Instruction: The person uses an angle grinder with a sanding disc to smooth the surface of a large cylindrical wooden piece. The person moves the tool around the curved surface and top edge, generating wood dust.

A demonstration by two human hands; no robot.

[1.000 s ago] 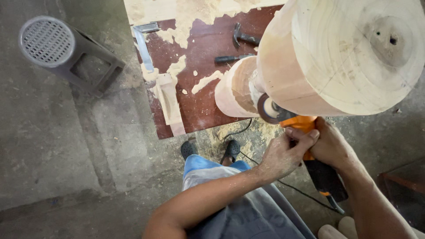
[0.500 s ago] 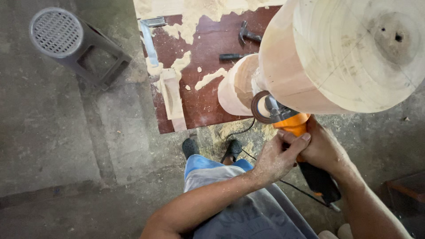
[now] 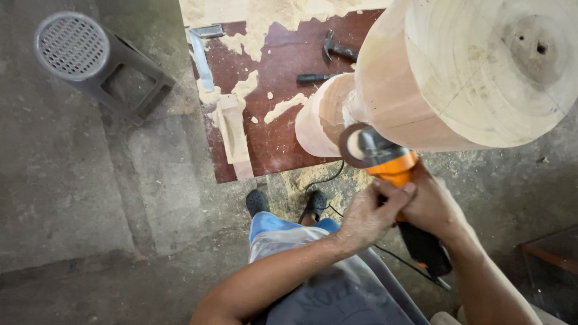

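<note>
Angle grinder [image 3: 385, 159], orange body w/ dark disc, sits just below the big pale wood piece [image 3: 475, 72], disc touching its lower edge where it narrows; left hand [image 3: 367, 216] & right hand [image 3: 430, 207] both wrapped tight round the grinder body. Looks like the shaping/sanding step. Next pass prob. needs steady two-hand pressure, cord kept clear; hammer [image 3: 337, 47] lies on the red board [image 3: 283, 120] left of the wood.
</note>
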